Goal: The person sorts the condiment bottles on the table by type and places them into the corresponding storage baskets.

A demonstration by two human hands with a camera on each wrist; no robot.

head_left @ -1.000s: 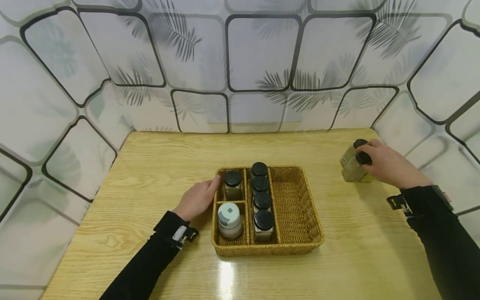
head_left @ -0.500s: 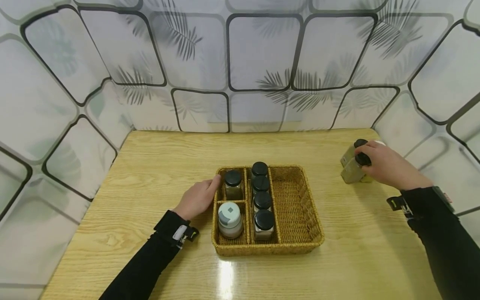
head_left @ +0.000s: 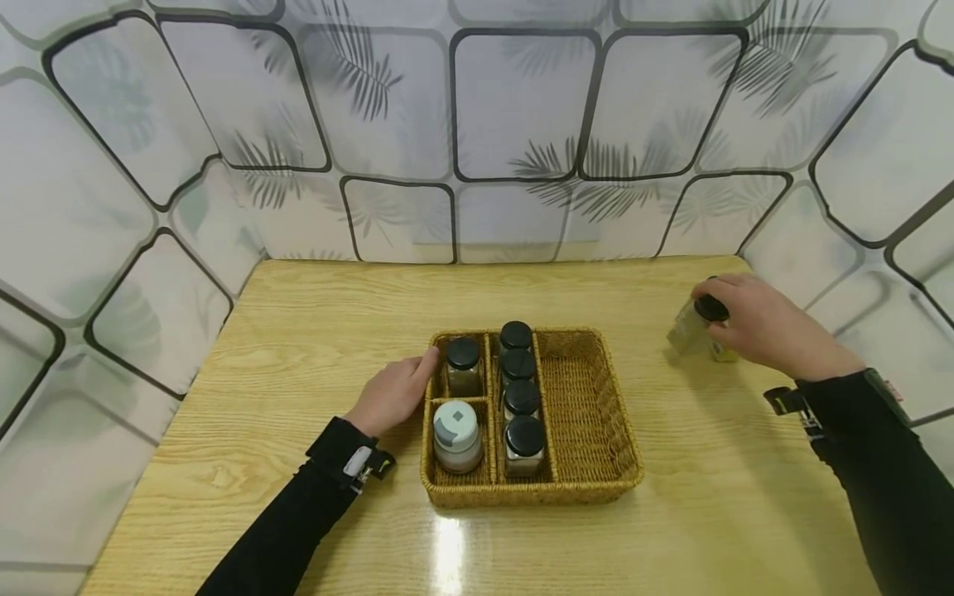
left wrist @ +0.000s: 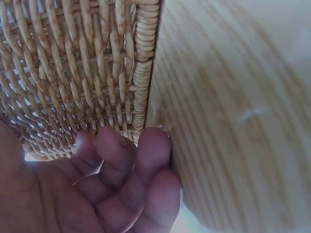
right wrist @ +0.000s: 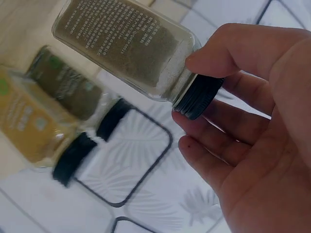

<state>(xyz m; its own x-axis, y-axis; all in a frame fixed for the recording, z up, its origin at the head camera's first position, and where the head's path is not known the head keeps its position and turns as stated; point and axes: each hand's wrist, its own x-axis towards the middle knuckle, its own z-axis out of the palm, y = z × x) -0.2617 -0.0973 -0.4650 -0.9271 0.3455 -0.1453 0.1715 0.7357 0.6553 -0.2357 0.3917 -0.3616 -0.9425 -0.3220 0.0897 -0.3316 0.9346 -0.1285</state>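
Note:
My right hand (head_left: 771,323) pinches a glass spice jar (right wrist: 126,48) by its black lid, thumb at the neck and fingers behind the lid. Greyish-brown powder fills this jar, and printed text covers its side. Two more spice jars stand close by: one with yellow contents (right wrist: 34,121) and one with dark green-brown contents (right wrist: 68,87); the hand mostly hides them in the head view. My left hand (head_left: 395,393) holds the left side of the wicker basket (head_left: 532,497), thumb at the rim, curled fingertips against the wall's lower edge in the left wrist view.
Inside the basket, several black-lidded jars (head_left: 524,439) fill the middle column. Another black-lidded jar (head_left: 464,364) and a pale-lidded jar (head_left: 457,439) occupy the left compartments. The right compartment (head_left: 577,414) shows bare weave. Patterned cloth (head_left: 522,108) surrounds the wooden table (head_left: 335,306).
My right hand has shifted slightly left and lifted the pinched spice jar, which now tilts in front of the other jars. The left hand and basket stay in place.

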